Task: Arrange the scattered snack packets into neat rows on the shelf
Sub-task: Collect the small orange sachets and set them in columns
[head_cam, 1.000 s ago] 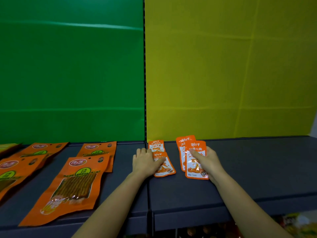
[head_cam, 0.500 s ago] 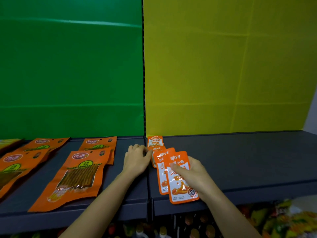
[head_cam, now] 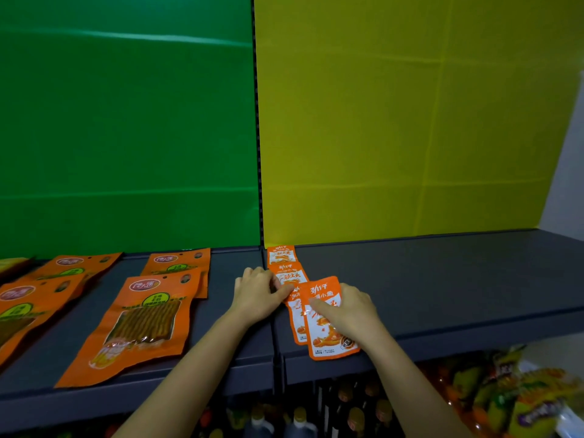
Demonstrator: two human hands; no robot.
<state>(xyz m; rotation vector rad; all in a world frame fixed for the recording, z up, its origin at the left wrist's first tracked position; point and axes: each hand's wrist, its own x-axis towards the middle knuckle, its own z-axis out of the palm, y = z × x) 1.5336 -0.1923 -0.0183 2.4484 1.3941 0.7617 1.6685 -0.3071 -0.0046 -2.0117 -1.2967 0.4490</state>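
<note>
Two small packets (head_cam: 328, 324) overlapped at shelf (head_cam: 442, 279) front edge, pinched by right hand (head_cam: 350, 311); left hand (head_cam: 256, 295) apparently pinching third packet (head_cam: 289, 275) behind.

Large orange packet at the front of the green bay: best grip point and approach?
Probably pinch the near bottom edge of the large orange packet, coming from the shelf front. It lies flat, so only edges offer a hold; that edge sits by the shelf lip, while its top overlaps the packet behind.
</note>
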